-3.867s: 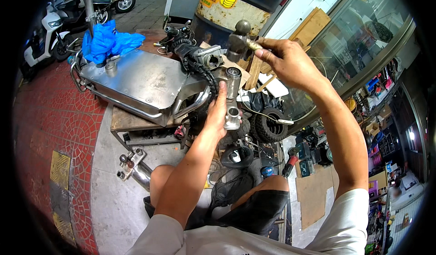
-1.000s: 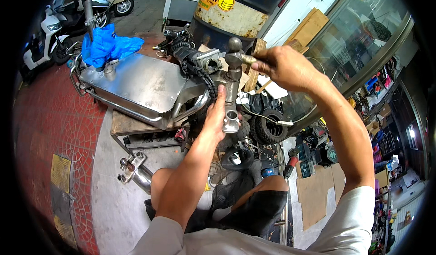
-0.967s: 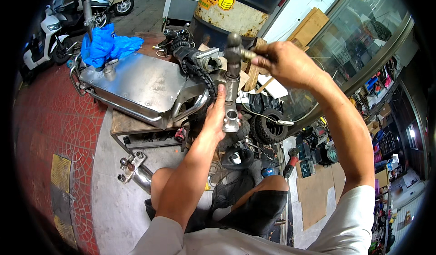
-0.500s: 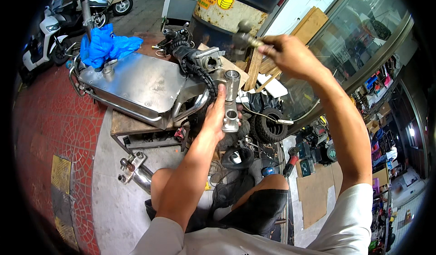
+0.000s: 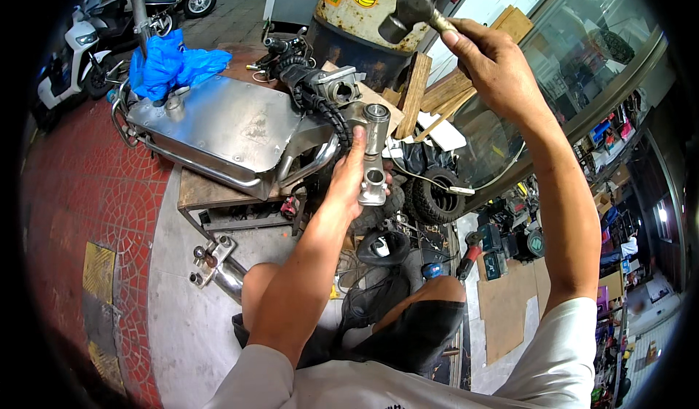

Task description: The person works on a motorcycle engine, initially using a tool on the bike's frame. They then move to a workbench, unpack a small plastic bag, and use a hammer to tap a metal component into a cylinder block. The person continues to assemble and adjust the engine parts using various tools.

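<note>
My right hand (image 5: 501, 67) is closed round the short handle of a ball-peen hammer (image 5: 413, 10), raised high over the work. My left hand (image 5: 349, 172) wraps round the side of a silver metal clamp bracket (image 5: 373, 182), thumb up along it; its other fingers are mostly hidden behind. Just above the bracket stands a steel tube with a round bearing ring (image 5: 376, 112) at its top end. The tube joins a bare metal scooter frame (image 5: 218, 128), which lies on a low wooden stand (image 5: 200, 196). Black wrapped cables (image 5: 324, 110) run beside the tube.
Blue plastic bags (image 5: 171, 67) rest on the frame's far end. A tyre (image 5: 438, 196), wood boards (image 5: 419, 92) and a rusty drum (image 5: 364, 34) crowd the far side. Another metal fork part (image 5: 215, 260) lies at lower left. A red angle grinder (image 5: 470, 256) sits right of my knees.
The hammer has risen, up and to the right, away from the tube, with my right hand. My left hand keeps its hold on the bracket.
</note>
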Demonstrator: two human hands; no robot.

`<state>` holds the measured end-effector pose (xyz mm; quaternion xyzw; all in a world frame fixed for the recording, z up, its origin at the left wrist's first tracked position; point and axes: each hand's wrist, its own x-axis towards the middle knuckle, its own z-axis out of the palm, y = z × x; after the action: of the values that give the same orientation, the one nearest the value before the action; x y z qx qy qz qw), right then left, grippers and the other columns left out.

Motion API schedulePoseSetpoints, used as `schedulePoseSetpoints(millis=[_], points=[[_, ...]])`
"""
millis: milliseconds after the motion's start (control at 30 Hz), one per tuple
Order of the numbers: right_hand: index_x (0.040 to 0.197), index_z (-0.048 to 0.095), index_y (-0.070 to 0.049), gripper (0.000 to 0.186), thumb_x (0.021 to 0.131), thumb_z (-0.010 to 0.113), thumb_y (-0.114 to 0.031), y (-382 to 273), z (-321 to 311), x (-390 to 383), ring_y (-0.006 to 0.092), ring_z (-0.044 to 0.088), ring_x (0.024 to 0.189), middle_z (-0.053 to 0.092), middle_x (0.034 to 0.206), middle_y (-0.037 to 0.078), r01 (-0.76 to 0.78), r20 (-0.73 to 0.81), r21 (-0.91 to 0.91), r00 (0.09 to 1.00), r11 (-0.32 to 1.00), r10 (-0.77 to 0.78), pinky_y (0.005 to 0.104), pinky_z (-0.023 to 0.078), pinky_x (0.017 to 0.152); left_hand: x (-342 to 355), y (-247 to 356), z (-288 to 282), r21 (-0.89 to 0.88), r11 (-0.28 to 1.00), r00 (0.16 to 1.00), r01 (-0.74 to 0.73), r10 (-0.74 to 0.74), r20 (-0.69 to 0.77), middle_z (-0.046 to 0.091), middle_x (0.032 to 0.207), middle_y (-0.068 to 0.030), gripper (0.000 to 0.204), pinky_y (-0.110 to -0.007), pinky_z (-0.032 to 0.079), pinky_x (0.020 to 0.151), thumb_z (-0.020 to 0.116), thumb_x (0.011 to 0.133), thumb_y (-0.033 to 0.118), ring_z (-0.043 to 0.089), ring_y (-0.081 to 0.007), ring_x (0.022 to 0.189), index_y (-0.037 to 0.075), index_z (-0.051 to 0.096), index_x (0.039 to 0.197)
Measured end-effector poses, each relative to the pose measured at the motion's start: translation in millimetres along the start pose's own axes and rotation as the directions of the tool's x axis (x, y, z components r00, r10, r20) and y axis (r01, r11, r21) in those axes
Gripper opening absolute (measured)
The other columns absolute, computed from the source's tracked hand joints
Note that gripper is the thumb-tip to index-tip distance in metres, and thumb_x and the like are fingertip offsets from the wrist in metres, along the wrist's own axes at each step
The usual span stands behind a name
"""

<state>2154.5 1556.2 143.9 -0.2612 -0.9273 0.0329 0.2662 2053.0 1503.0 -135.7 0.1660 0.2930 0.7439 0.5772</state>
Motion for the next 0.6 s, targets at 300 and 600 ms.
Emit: schedulePoseSetpoints(millis=[300, 600], points=[[0.123, 0.074, -0.008, 0.040, 0.104, 0.061, -0.040, -13.1, 15.9, -1.7, 0.0366, 0.074, 0.096, 0.076, 0.101, 0.020, 0.087, 0.380, -0.301, 0.924, 0.950, 0.036, 0.0477, 0.057, 0.087, 1.8, -0.5, -0.1, -0.009, 1.000, 1.000, 0.005, -0.005, 0.023, 0.068, 0.079, -0.0093, 0.079, -0.035, 0.060, 0.050, 0.059, 0.087, 0.082, 0.069, -0.0181, 0.062, 0.006, 0.064, 0.108], [0.121, 0.072, -0.007, 0.041, 0.104, 0.059, -0.042, 2.5, 32.2, -22.3, 0.0383, 0.074, 0.096, 0.075, 0.099, 0.021, 0.082, 0.396, -0.370, 0.915, 0.925, 0.077, 0.0523, 0.057, 0.088, 2.2, -3.7, -2.0, 0.002, 0.999, 0.999, 0.036, -0.036, 0.006, 0.069, 0.083, -0.0104, 0.080, -0.036, 0.060, 0.050, 0.062, 0.085, 0.082, 0.070, -0.0186, 0.065, 0.005, 0.064, 0.106]])
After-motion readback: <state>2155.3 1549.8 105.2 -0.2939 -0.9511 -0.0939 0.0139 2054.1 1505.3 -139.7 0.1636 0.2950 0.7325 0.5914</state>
